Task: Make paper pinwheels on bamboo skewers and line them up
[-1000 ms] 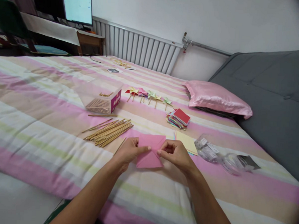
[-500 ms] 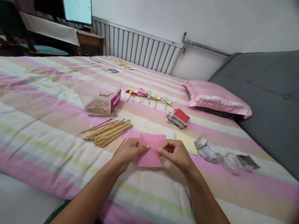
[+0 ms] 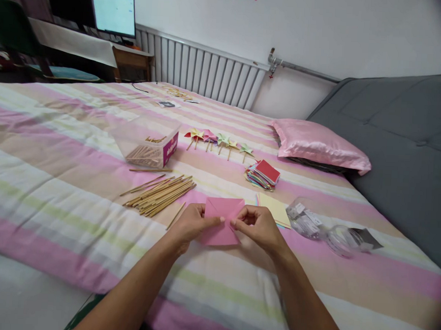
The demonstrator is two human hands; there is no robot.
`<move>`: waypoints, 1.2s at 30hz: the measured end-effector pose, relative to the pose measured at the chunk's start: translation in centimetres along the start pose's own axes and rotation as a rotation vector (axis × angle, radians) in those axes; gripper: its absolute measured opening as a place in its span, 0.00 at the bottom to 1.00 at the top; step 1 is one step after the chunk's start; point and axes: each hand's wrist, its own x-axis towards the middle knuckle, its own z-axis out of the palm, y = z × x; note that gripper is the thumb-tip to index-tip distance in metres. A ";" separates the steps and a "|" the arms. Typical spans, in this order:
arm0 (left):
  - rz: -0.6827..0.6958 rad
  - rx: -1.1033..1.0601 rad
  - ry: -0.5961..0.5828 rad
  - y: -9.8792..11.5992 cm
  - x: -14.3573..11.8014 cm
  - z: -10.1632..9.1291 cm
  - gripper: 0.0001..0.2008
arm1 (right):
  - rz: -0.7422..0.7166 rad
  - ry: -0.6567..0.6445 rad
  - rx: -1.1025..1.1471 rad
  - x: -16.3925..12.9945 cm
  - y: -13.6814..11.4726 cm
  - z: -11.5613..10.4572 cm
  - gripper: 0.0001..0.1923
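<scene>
A square of pink paper (image 3: 222, 238) with diagonal lines running in from its corners is held up between my two hands, above the bed. My left hand (image 3: 193, 226) grips its left side, the thumb lying flat across the front near the middle. On the right side, my right hand (image 3: 259, 226) pinches the paper between thumb and curled forefinger, close to the centre. The fingers behind the sheet are hidden. Just beyond my right hand lies a small stack of pale yellow paper squares (image 3: 275, 209). Close to my left hand is a single thin stick (image 3: 175, 216).
A pile of sticks (image 3: 163, 194) lies left, before a clear plastic box (image 3: 147, 144) holding more. Several small paper pinwheels (image 3: 222, 139) stretch across the middle, near a stack of coloured paper (image 3: 266, 173). Clear round containers (image 3: 344, 240) lie right; a pink pillow (image 3: 317, 143) sits behind.
My left thumb has slid slightly right, toward the middle of the pink paper. My right fingertips have shifted a little left, so the two hands' tips are closer together.
</scene>
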 end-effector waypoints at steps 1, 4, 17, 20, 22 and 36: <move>0.002 0.005 0.003 0.0 0.0 0.0 0.22 | -0.001 -0.002 -0.010 0.0 0.0 0.0 0.08; 0.010 0.012 0.005 -0.1 0.1 0.2 0.23 | -0.006 -0.005 -0.023 0.0 0.0 0.1 0.07; 0.032 -0.063 0.039 -0.4 0.1 0.1 0.18 | -0.067 0.085 0.150 -0.2 -0.7 0.6 0.23; 0.072 -0.105 0.078 -0.3 0.1 0.2 0.18 | 0.005 0.085 0.331 -0.2 -0.9 0.8 0.41; 0.093 -0.138 0.082 -0.2 0.1 0.4 0.18 | 0.042 0.057 0.409 -0.1 -0.8 1.0 0.38; 0.089 -0.189 0.013 -0.7 -0.1 1.1 0.18 | 0.066 0.131 0.440 0.3 0.3 1.4 0.14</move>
